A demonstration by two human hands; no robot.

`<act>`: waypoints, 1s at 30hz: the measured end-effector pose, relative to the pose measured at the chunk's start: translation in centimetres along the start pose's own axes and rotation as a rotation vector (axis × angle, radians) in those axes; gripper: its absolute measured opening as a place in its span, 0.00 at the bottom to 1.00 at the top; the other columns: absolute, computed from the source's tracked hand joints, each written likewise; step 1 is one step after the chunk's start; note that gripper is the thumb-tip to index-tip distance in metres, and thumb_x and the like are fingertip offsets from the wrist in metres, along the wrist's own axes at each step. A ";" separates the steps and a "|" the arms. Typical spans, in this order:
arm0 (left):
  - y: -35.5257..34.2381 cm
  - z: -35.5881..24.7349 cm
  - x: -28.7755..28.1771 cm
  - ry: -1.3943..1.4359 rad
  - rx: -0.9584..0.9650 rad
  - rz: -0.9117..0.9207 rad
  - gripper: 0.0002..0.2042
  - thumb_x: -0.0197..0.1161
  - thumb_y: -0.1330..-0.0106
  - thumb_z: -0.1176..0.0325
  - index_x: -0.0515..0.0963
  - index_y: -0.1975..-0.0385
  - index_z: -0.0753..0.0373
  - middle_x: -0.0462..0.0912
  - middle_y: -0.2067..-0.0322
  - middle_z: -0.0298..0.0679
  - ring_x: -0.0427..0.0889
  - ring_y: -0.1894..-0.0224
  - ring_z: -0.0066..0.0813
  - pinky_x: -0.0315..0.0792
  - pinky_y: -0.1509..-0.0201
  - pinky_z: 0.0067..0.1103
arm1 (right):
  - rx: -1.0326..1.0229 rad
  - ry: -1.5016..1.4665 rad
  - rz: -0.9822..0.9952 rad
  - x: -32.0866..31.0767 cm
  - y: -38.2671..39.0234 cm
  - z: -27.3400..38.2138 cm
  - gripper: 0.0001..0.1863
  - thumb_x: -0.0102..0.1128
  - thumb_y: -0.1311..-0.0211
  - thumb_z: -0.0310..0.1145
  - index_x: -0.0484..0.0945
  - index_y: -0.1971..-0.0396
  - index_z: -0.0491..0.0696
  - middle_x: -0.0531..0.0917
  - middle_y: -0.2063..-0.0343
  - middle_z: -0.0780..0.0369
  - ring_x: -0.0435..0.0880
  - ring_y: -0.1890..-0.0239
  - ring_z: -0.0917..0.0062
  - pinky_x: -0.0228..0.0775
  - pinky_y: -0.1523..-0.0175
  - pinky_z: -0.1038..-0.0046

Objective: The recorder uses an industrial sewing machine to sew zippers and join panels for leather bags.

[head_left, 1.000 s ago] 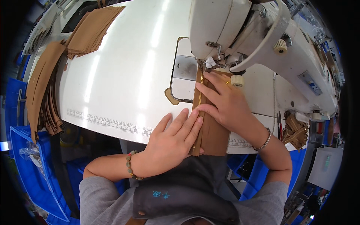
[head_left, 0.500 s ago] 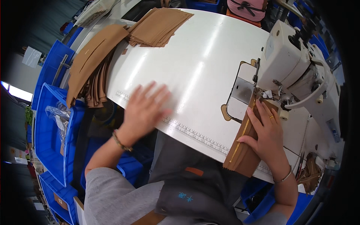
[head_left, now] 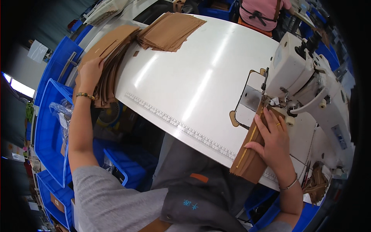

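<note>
My right hand (head_left: 273, 141) lies flat, fingers stretched out, on a brown strip (head_left: 247, 164) of fabric or leather-like material with a yellow-toothed zipper (head_left: 249, 143) along it. The strip's far end sits at the needle area of a white sewing machine (head_left: 291, 69); the needle itself is hidden. At the far left, my left hand (head_left: 91, 73) has its fingers closed at the edge of the top brown piece in a draped stack (head_left: 116, 63). That top piece has a long slit. Part of the fingertips is hidden.
A second stack of flat brown pieces (head_left: 170, 31) lies at the back of the white table (head_left: 181, 85), near a small brown scrap (head_left: 136, 53). Blue bins (head_left: 48, 131) stand at the left. Brown offcuts (head_left: 317, 183) lie at right. A person in pink (head_left: 259, 13) sits beyond.
My left hand has moved left and away from me, from over the table's front edge to the draped stack, and its fingers have closed there. My right hand and the zippered strip stay put.
</note>
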State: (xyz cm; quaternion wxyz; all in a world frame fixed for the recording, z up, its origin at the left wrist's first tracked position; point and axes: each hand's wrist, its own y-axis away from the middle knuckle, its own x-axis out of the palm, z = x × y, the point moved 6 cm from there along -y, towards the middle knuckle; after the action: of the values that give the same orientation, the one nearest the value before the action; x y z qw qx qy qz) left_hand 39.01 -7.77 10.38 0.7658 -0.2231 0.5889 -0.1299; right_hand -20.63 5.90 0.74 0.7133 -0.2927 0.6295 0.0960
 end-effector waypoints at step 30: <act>18.6 -39.0 -15.6 1.623 0.910 1.266 0.31 0.57 0.24 0.72 0.59 0.22 0.68 0.80 0.77 0.41 0.79 0.79 0.29 0.72 0.71 0.25 | 0.118 -0.264 0.037 0.6 0.9 -1.2 0.33 0.74 0.44 0.54 0.84 0.44 0.47 0.83 0.40 0.55 0.79 0.36 0.60 0.66 0.31 0.50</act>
State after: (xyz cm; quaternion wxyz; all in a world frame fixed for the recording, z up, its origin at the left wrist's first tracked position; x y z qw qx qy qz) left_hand -3.89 8.14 6.26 0.0942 0.5669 0.8179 -0.0272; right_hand -21.99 5.88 -0.17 0.8041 -0.2236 0.5398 0.1096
